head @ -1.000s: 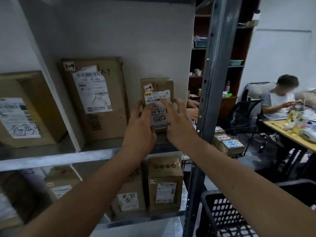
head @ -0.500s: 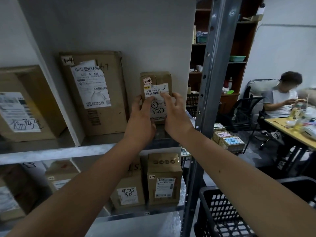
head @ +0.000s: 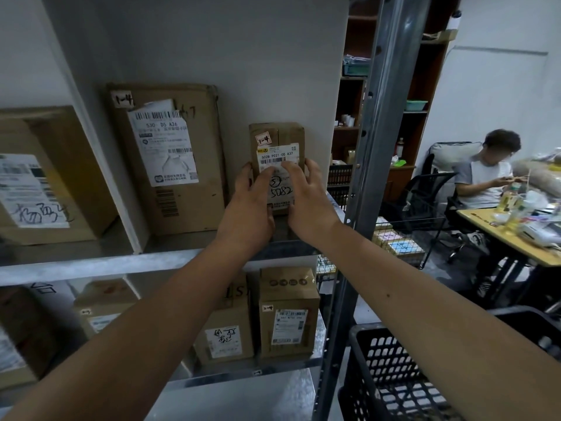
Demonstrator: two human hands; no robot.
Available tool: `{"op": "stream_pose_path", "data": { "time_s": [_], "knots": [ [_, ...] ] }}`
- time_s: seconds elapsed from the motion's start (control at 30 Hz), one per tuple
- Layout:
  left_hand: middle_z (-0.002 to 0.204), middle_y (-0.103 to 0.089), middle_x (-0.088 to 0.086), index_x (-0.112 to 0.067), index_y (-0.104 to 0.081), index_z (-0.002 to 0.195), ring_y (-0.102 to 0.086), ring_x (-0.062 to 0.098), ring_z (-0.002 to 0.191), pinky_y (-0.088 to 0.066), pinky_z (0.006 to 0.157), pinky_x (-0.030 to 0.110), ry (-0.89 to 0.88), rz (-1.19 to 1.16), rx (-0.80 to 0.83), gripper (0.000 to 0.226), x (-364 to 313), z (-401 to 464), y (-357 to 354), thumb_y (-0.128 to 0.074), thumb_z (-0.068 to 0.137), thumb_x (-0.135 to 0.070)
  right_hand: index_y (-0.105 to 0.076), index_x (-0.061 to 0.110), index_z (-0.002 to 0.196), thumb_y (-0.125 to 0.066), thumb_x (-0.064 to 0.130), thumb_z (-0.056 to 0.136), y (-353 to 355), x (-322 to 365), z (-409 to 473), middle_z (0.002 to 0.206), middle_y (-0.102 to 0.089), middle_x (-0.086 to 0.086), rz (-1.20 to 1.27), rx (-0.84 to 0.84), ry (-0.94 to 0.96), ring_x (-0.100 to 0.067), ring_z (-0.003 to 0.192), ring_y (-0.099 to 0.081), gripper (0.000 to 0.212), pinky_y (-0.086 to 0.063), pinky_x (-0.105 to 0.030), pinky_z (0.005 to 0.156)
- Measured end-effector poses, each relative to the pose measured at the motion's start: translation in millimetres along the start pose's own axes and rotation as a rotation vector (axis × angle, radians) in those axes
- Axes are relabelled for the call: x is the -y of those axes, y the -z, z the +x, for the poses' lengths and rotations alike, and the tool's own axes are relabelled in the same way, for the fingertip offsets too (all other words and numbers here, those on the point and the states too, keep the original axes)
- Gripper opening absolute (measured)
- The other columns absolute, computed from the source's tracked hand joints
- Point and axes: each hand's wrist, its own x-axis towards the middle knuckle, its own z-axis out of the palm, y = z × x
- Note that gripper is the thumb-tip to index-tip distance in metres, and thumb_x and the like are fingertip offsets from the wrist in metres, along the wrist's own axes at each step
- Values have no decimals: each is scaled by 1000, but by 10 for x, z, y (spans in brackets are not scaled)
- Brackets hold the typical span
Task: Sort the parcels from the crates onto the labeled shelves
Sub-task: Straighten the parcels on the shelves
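Both hands, left (head: 247, 208) and right (head: 305, 197), clamp the parcel (head: 277, 141) upright between them on the shelf (head: 121, 262). Letting go unevenly could tip it forward off the edge below the grip.

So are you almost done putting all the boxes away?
Several are done: a big box marked 1-4 stands on the upper shelf, and others fill the shelf below. In hand: the left hand and right hand are setting a small parcel, also tagged 1-4, upright beside it. How much is left is unclear; the black crate's contents are mostly hidden.
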Motion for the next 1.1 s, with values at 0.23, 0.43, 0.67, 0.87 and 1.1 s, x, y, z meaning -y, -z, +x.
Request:
{"op": "stream_pose_path", "data": {
  "time_s": [0.23, 0.43, 0.67, 0.87, 1.1],
  "knots": [
    [169, -11, 5, -28, -25, 160, -39, 31, 147, -43, 106, 29, -47, 38, -36, 80, -61, -334, 151, -69, 95, -11, -25, 27, 158, -76, -3, 83, 59, 156, -335, 167, -4, -15, -108, 3, -24, -38, 150, -31, 96, -48, -44, 113],
    [162, -34, 10, -20, -44, 153, -38, 26, 147, -34, 113, 32, -94, 57, -75, 65, -103, -858, 151, -71, 94, -14, -48, 8, 148, -69, -7, 84, 26, 302, -957, 152, -39, -16, -8, -113, 66, -31, 142, -39, 69, -39, -34, 117],
    [155, -48, 15, -12, -57, 143, -46, 33, 143, -42, 116, 49, -182, 178, -12, 56, 129, -1450, -150, -72, 88, -17, -48, 9, 146, -71, 4, 85, -422, -66, -1677, 153, -40, -15, -109, 47, 23, -32, 141, -41, 65, -43, -46, 117],
    [150, -49, 16, -11, -56, 142, -47, 36, 138, -44, 114, 53, -20, 208, 132, 61, 409, -1863, -515, -74, 85, -23, -46, 15, 147, -65, 1, 90, -760, -389, -2155, 159, -33, -10, -94, 105, -153, -27, 144, -32, 62, -37, -31, 111],
    [159, -40, 12, -18, -48, 151, -43, 36, 140, -48, 107, 52, 212, 69, 255, 65, 599, -2175, -1034, -69, 90, -15, -40, 25, 150, -69, 8, 87, -1157, -737, -2429, 160, -27, -3, 53, 213, -386, -27, 139, -43, 72, -49, -33, 106]
  ]
}}
